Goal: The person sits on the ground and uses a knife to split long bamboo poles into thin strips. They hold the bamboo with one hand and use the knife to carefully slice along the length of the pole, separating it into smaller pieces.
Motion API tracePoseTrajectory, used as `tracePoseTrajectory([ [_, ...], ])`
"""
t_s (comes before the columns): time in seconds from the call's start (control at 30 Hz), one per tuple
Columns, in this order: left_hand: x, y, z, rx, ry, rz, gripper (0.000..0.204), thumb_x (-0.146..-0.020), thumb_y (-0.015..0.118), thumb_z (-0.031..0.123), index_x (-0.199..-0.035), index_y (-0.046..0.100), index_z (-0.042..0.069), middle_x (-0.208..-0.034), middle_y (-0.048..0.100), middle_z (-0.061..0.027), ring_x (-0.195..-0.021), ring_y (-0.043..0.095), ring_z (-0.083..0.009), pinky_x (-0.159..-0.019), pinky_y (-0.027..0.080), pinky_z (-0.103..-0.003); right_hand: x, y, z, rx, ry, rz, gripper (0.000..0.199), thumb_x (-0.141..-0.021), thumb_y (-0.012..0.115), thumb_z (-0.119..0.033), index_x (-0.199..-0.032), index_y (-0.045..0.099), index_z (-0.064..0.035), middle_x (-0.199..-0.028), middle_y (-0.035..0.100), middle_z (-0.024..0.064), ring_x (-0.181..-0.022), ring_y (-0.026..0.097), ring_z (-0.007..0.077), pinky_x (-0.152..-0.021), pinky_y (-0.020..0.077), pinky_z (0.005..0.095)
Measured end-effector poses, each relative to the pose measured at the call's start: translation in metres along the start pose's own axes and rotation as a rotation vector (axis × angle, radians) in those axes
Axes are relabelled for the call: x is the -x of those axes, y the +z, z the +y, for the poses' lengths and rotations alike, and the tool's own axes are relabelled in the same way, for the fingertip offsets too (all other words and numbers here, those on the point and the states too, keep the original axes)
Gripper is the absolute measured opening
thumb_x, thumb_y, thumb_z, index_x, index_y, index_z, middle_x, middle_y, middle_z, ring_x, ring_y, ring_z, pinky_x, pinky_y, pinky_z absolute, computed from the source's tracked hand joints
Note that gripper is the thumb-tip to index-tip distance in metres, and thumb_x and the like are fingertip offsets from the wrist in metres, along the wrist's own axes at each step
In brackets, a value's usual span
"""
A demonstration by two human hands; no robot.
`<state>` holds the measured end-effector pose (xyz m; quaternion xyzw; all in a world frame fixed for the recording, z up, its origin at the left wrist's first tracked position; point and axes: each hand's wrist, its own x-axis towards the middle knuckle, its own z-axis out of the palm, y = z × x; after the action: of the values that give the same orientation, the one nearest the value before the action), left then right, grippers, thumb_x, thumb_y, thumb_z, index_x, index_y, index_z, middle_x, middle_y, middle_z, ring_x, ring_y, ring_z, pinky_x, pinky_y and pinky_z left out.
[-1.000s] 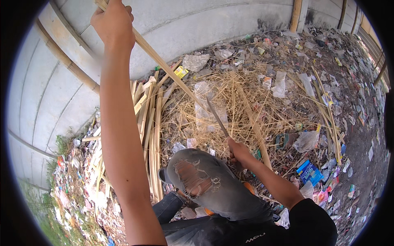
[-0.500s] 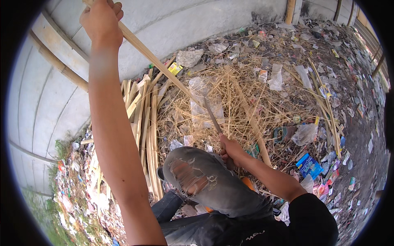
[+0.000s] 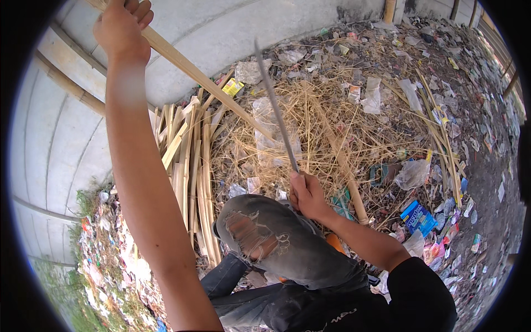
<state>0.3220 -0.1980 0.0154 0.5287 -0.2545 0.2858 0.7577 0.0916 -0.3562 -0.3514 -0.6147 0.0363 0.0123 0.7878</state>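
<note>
High at the upper left, my left hand is closed around one end of a split bamboo strip. The strip slants down to the right, and its lower end hangs over a heap of straw-like shavings. Beside my raised knee, my right hand grips a machete by its handle, which is mostly hidden by the fingers. The long, dark, narrow-looking blade points up and a little left. It passes just right of the strip's lower end, apparently apart from it.
Left of my knee lies a bundle of pale split bamboo strips. A bamboo pole rests across the shavings. A pale wall with a rock at its foot stands behind. Litter surrounds me, including a blue packet.
The machete has swung upward, its blade parting from the strip's lower end. My left hand has shifted slightly left with the bamboo strip still in it.
</note>
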Motion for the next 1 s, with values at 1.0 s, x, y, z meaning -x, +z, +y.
tracePoseTrajectory([
  [1.0, -0.009, -0.022, 0.004, -0.135, 0.033, 0.107, 0.017, -0.091, 0.068, 0.008, -0.091, 0.057, -0.005, -0.073, 0.043, -0.0031, -0.062, 0.048, -0.0148, -0.051, 0.037, -0.025, -0.04, 0.016, 0.066, 0.279, -0.221, -0.035, 0.062, -0.102, 0.052, -0.057, -0.067, 0.052, -0.0052, -0.056, 0.048, 0.0033, -0.045, 0.048, 0.0149, -0.044, 0.0413, 0.0355],
])
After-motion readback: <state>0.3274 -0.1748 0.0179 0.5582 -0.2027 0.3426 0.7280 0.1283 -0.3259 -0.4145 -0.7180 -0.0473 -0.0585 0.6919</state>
